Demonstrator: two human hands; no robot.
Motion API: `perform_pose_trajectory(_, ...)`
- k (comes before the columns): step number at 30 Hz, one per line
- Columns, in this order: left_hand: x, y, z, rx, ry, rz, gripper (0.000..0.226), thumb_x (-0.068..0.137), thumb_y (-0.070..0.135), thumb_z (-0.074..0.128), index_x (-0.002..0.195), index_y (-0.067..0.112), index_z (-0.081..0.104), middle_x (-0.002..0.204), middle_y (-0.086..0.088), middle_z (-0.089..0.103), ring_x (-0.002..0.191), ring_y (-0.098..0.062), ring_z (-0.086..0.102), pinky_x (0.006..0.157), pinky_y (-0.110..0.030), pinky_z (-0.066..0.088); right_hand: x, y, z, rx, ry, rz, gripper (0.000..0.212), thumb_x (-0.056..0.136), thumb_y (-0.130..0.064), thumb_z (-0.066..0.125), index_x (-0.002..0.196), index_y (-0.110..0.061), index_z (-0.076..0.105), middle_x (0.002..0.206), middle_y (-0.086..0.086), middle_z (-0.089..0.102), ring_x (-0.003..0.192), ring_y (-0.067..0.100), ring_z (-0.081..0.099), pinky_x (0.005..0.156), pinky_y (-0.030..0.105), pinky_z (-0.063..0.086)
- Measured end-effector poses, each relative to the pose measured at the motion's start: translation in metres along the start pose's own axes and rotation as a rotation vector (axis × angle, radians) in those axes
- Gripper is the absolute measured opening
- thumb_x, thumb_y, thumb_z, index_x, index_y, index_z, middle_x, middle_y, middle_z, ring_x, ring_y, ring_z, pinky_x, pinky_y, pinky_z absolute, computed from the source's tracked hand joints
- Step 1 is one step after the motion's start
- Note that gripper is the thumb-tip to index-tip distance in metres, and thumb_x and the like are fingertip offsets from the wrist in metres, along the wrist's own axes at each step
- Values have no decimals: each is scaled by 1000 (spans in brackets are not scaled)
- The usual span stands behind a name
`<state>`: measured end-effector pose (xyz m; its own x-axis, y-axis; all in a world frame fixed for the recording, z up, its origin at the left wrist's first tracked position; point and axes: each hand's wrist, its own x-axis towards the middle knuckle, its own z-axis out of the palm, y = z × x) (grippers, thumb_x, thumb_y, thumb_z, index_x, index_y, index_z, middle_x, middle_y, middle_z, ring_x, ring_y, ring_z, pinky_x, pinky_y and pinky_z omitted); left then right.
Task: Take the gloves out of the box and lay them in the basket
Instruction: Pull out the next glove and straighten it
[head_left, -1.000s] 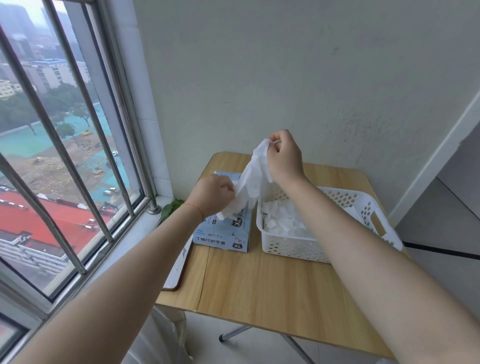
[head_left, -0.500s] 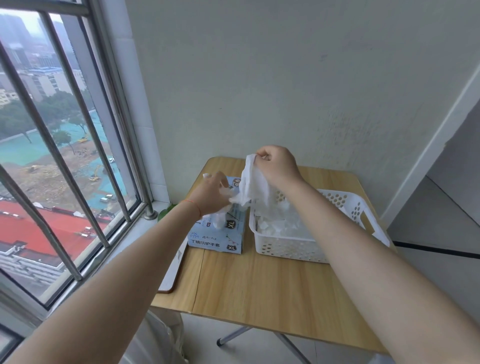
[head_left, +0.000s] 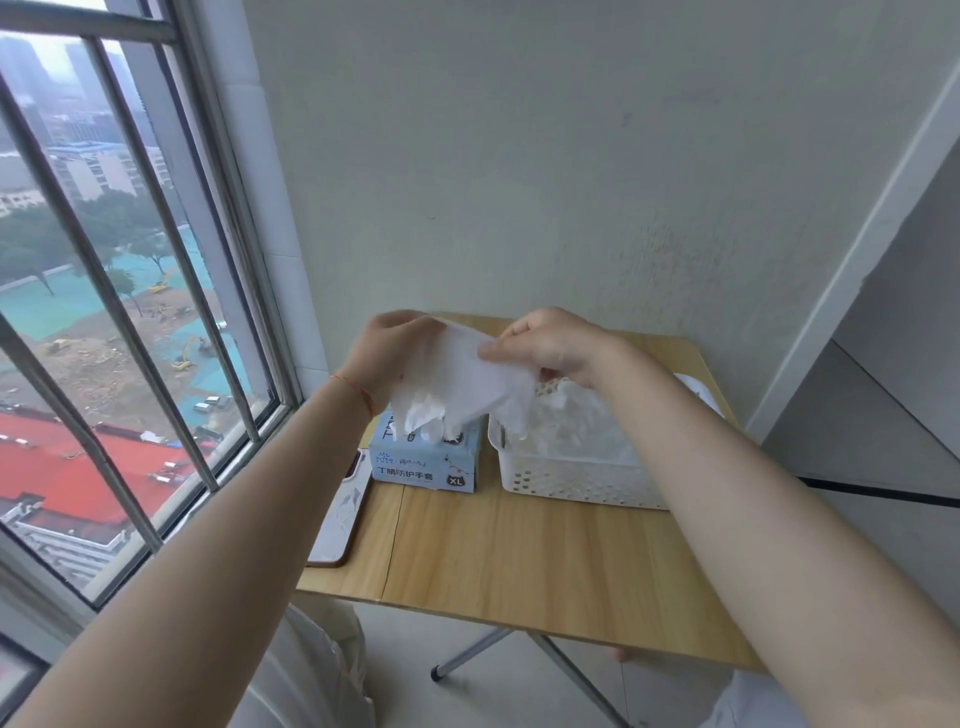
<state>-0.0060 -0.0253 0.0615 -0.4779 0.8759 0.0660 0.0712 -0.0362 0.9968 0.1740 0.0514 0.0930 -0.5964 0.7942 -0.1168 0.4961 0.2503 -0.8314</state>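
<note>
I held a white glove (head_left: 462, 379) spread between my left hand (head_left: 387, 353) and right hand (head_left: 550, 343) above the box (head_left: 423, 465), needing to carry it flat over the basket (head_left: 571, 480) alongside.

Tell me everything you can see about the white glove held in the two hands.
The glove is thin, white and slightly see-through, like disposable plastic or nitrile. The left hand and the right hand pinch its upper edge and stretch it flat between them. It hangs in the air above the blue box, its limp fingers pointing down, beside the white basket.
</note>
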Motion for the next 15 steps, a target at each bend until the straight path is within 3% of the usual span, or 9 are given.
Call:
perform_pose_trajectory(2,-4,-3,-6,-39,38,-40,13,87,6,60,78,12,68,76,-9,58,71,-22,51,63,-29,42,-6,1,-5,-50,-4,25,25,76,-33,81,86,-14,68,82,1,61,74,14,51,61,24,38)
perform_pose_trajectory(4,-2,-10,-10,16,79,-113,8,81,12,62,72,11,62,69,-8,54,69,-23,48,61,-28,39,-7,3,-7,-4,8,33,25,75,-34,82,83,-16,65,90,1,65,84,14,55,69,26,42)
perform_pose_trajectory(6,-5,-16,-15,83,60,-198,8,81,14,61,74,10,60,71,-8,56,65,-24,53,62,-29,45,-6,5,-8,103,-7,29,26,75,-31,82,76,-18,60,83,-1,66,80,14,58,68,26,44)
perform_pose_trajectory(8,-10,-20,-20,303,-114,-283,12,87,9,56,92,7,66,93,-9,65,87,-26,65,78,-32,56,-8,5,-8,186,-34,23,25,78,-22,80,72,-18,56,69,-4,63,65,12,58,57,23,44)
perform_pose_trajectory(10,-18,-17,-24,432,-364,-338,28,88,7,55,112,9,69,117,-8,67,115,-26,61,98,-34,50,-10,3,-5,197,-38,15,25,80,-20,79,71,-18,55,63,-5,59,53,8,53,49,20,41)
perform_pose_trajectory(11,-23,-13,-24,338,-472,-373,33,86,10,56,117,13,69,122,-7,68,118,-24,61,102,-35,48,-11,2,-1,187,-41,1,25,79,-21,80,72,-18,56,62,-6,57,51,7,50,48,19,40)
perform_pose_trajectory(12,-28,-9,-23,267,-593,-291,36,84,16,58,118,17,69,121,-7,69,116,-22,63,103,-35,47,-11,0,2,178,-49,-16,26,79,-22,80,72,-18,56,61,-6,55,51,7,48,49,19,40)
perform_pose_trajectory(15,-25,-12,-15,194,-592,-82,39,81,32,69,114,12,70,110,-14,70,102,-22,64,101,-39,49,-12,-6,13,178,-66,-45,24,79,-24,80,76,-17,57,62,-6,56,51,7,50,49,20,43)
